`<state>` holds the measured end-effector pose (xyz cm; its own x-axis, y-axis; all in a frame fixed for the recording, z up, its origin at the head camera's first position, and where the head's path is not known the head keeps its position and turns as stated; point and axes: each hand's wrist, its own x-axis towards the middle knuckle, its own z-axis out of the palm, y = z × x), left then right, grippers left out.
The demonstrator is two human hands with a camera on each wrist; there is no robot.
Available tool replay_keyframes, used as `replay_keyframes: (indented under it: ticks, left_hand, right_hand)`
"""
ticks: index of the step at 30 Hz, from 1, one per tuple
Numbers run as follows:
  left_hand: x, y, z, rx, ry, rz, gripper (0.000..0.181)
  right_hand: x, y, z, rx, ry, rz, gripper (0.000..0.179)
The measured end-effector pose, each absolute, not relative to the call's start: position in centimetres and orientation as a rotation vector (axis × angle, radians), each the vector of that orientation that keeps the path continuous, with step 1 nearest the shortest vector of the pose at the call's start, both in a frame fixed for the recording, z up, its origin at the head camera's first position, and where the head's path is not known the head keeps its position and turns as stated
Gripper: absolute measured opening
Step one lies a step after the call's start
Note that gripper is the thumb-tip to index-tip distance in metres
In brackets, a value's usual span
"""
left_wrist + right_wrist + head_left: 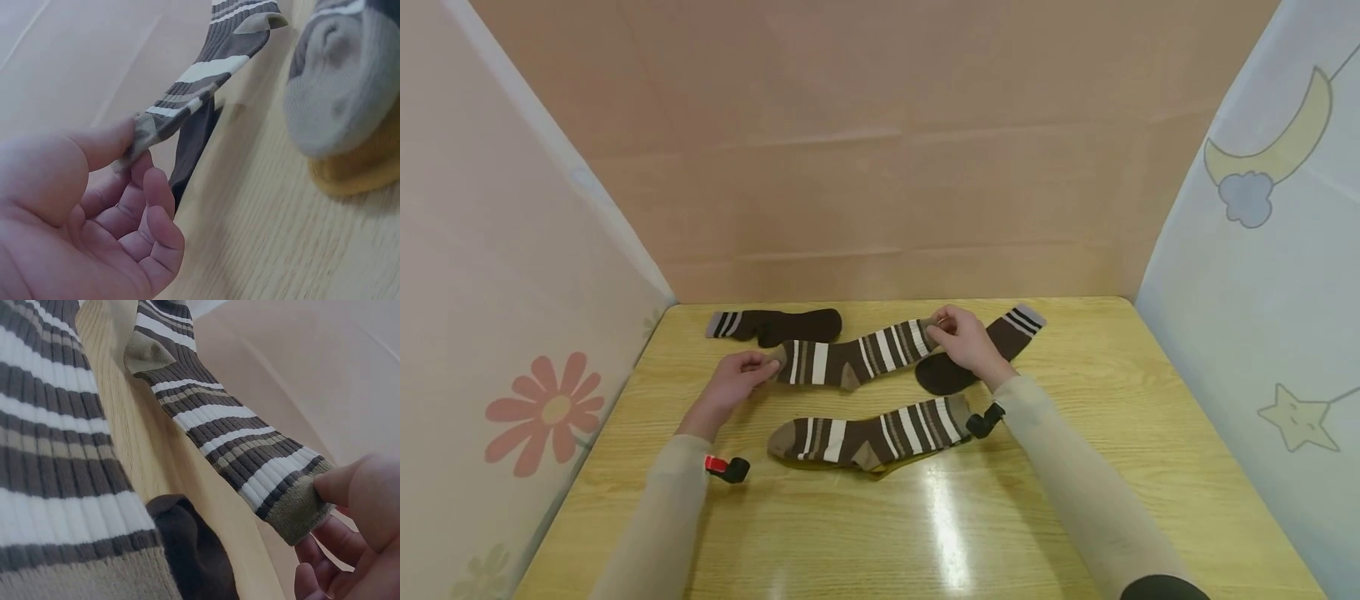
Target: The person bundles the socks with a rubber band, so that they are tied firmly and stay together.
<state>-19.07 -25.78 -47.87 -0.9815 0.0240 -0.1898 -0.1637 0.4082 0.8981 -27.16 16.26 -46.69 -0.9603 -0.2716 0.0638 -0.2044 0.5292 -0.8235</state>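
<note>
A brown, white and tan striped sock [831, 363] is stretched between both hands, raised off the table. My left hand [739, 379] pinches its tan toe between thumb and forefinger; the left wrist view shows the other fingers [164, 240] loosely curled. At the other end, my right hand [968, 340] pinches the tan cuff [297, 509]. Nearer me lies a matching striped sock [880, 435], flat on the table. Beneath it a mustard-yellow sock [880, 473] shows along the lower edge, mostly hidden.
A dark sock with a grey striped cuff [801, 325] lies at the back left. Another dark sock [943, 375] lies slanted at the right, partly behind my right hand. The wooden table [820, 533] meets a tan back wall [880, 167] and patterned side panels [1247, 333].
</note>
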Motion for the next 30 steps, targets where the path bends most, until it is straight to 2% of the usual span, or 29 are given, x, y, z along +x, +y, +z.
replay_keyframes:
  ticks: [9,22,30]
  left_hand:
    - [-18.0,-25.7,-46.7,-0.094,2.39,1.675,0.037]
    - [-16.4,-25.5,-45.7,0.04,2.372,1.691,0.035]
    - [-15.2,-25.4,-45.3,0.023,2.408,1.786,0.029]
  right_hand:
    - [-26.0,17.2,-45.8,-0.407,2.697,-1.404,0.033]
    - [-24.3,18.1,-45.1,-0.559,2.736,-1.452,0.026]
    - [-23.0,18.8,-44.7,-0.596,2.712,-1.463,0.025]
